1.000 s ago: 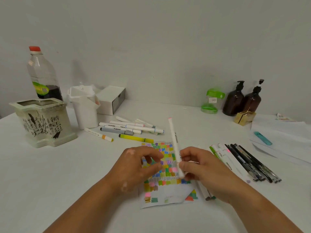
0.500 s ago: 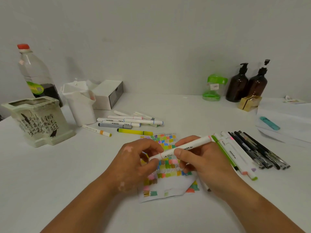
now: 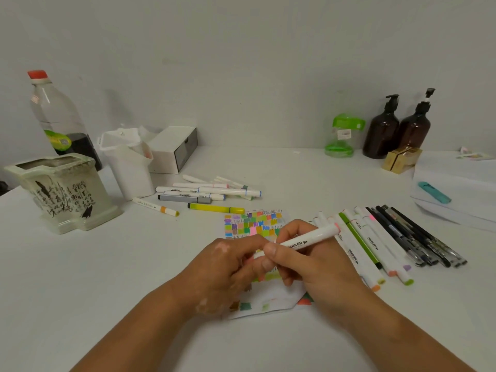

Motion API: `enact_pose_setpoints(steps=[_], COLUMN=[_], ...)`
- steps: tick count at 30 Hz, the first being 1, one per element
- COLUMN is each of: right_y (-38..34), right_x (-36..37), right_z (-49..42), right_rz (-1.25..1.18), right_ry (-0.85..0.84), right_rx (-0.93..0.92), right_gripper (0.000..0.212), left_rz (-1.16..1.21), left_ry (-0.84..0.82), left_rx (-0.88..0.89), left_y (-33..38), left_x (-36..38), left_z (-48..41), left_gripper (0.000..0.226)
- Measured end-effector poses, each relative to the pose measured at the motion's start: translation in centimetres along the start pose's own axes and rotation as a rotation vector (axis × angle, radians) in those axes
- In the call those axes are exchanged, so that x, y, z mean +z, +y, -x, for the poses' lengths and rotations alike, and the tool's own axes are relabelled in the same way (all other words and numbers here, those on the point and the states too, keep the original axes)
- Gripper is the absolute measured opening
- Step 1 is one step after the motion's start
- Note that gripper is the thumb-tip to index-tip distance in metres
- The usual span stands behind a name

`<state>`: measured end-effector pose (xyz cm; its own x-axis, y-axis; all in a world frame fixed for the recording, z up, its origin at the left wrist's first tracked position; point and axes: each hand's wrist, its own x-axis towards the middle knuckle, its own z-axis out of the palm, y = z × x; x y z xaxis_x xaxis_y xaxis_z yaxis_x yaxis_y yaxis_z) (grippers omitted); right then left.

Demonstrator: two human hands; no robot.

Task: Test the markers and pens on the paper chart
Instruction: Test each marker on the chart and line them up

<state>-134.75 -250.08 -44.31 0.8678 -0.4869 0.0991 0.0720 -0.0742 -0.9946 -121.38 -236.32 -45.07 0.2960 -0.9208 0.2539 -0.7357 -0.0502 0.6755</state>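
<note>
Left hand (image 3: pixel 225 267), right hand (image 3: pixel 308 267), white marker (image 3: pixel 312 237) over paper chart (image 3: pixel 252 224) (markers (image 3: pixel 204 193) behind)

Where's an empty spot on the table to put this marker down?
Bare table lies between the flowerpot and the paper chart, and behind the chart, toward the green jar. It is crowded right of the chart, where the row of pens lies, and around the loose markers by the white cup.

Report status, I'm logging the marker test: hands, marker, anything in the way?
Right hand grips marker; left hand pinches its lower end. Marker held over chart. Hands cover chart's middle.
</note>
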Motion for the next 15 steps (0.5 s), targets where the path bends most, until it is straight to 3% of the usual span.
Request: enact_pose_setpoints(steps=[3, 5, 9, 15], right_y=[0.0, 0.0, -0.2, 0.5], right_x=[-0.3, -0.6, -0.2, 0.4], right_z=[-0.1, 0.0, 0.4, 0.7], right_rz=[-0.083, -0.158, -0.203, 0.190], right_ry=[0.109, 0.148, 0.040, -0.023], right_rx=[0.020, 0.054, 0.151, 0.129], right_gripper=[0.025, 0.015, 0.023, 0.019], left_rz=[-0.124, -0.217, -0.281, -0.348], left_ry=[-0.019, -0.046, -0.188, -0.212], left_rx=[-0.084, -0.130, -0.212, -0.273], left_y=[-1.1, -1.8, -2.6, -2.7], left_x=[-0.8, -1.4, -2.2, -2.0], left_z=[0.2, 0.2, 0.4, 0.2], left_gripper=[0.034, 0.044, 0.073, 0.084])
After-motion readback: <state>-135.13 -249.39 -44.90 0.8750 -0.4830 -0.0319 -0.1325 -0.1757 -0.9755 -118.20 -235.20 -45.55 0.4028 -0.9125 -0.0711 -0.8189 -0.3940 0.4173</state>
